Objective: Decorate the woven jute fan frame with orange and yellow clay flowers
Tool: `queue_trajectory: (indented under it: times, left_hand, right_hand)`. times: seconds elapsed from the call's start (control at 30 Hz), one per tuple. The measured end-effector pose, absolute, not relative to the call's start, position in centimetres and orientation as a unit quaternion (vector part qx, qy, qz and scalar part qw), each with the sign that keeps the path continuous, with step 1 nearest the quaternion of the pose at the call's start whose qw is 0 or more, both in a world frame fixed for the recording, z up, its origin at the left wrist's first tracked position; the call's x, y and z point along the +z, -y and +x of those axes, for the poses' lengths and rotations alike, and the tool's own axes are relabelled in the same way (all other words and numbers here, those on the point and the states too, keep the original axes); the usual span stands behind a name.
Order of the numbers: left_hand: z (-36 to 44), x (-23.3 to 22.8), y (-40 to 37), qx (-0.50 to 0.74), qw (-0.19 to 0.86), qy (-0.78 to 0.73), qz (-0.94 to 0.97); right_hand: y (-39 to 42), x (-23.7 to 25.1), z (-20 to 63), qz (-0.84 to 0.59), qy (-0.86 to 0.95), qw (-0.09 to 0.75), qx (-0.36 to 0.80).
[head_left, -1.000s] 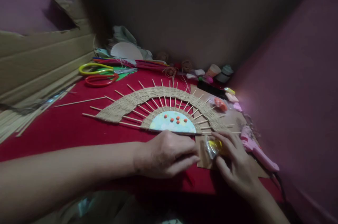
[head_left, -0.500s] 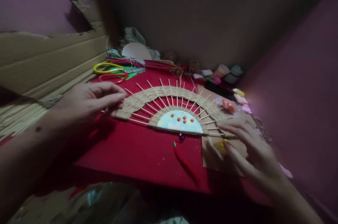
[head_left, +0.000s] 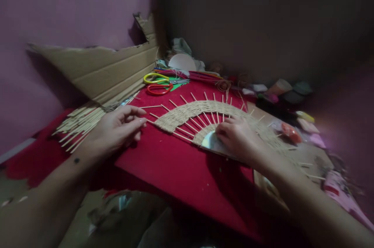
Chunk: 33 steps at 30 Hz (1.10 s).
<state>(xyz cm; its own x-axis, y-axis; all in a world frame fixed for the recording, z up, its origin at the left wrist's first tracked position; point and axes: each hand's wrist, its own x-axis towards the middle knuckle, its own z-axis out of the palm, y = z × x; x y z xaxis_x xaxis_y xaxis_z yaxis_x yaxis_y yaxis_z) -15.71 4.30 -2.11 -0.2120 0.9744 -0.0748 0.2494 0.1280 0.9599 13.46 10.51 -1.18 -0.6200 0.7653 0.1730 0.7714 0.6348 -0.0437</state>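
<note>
A half-round woven fan (head_left: 181,113) lies on the red cloth, its thin sticks poking out past the tan woven band. My left hand (head_left: 124,125) is closed at the fan's left end, with thumb and fingertips pinched on an outer stick tip. Over the fan's middle, my right hand (head_left: 236,135) has its fingers curled together. It covers most of the pale painted half-circle (head_left: 209,140), hiding the orange dots and whatever its fingertips grip. The right forearm crosses in front of the fan's right side.
Yellow-and-red-handled scissors (head_left: 159,83) lie behind the fan. A bundle of loose sticks (head_left: 78,123) rests at left beside torn cardboard (head_left: 111,69). Twine, small jars and an orange packet (head_left: 290,132) line the back and right. The red-covered table (head_left: 181,174) ends near me.
My right hand has moved from the fan's right end onto its middle, and its fingers have closed. My left hand stays at the left end. The view has turned leftward.
</note>
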Motion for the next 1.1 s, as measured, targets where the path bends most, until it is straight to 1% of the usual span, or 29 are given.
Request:
queue_trajectory:
  times: [0.07,0.17,0.33,0.43,0.6,0.7,0.8,0.9,1.0,1.1]
  left_hand:
    - [-16.0,-2.5,-4.3,0.465,0.412,-0.628,0.468]
    - [-16.4,-2.8,-4.3,0.502,0.472,-0.59,0.421]
    - [-16.1,-2.2,-3.2,0.548,0.571,-0.532,0.301]
    - [-15.3,-1.7,-2.4,0.571,0.59,-0.521,0.235]
    - [-13.7,-1.4,-2.6,0.591,0.605,-0.504,0.178]
    - [-13.1,-1.5,-3.2,0.592,0.601,-0.512,0.165]
    - [-12.8,-1.8,-4.1,0.583,0.607,-0.512,0.172]
    - [-12.8,-2.0,-5.3,0.556,0.636,-0.496,0.202]
    - [-12.9,-2.2,-6.5,0.531,0.647,-0.492,0.238]
    - [-12.6,-2.3,-7.2,0.541,0.626,-0.492,0.269]
  right_hand:
    - [-10.5,-1.3,13.7,-0.418,0.903,0.101,-0.024]
    - [-10.2,-0.7,14.1,-0.418,0.897,0.144,-0.025]
    - [-9.4,0.9,14.9,-0.431,0.863,0.257,0.057]
    - [-9.0,1.1,15.2,-0.44,0.845,0.289,0.097]
    - [-8.6,0.5,15.3,-0.447,0.821,0.339,0.103]
    - [-8.6,0.0,15.2,-0.444,0.808,0.371,0.113]
    - [-8.7,-0.3,15.2,-0.435,0.813,0.372,0.107]
    - [-8.8,-0.5,15.1,-0.434,0.814,0.376,0.09]
    - [-8.9,-0.5,15.1,-0.447,0.794,0.402,0.086]
    - [-9.0,-0.6,15.2,-0.47,0.761,0.437,0.094]
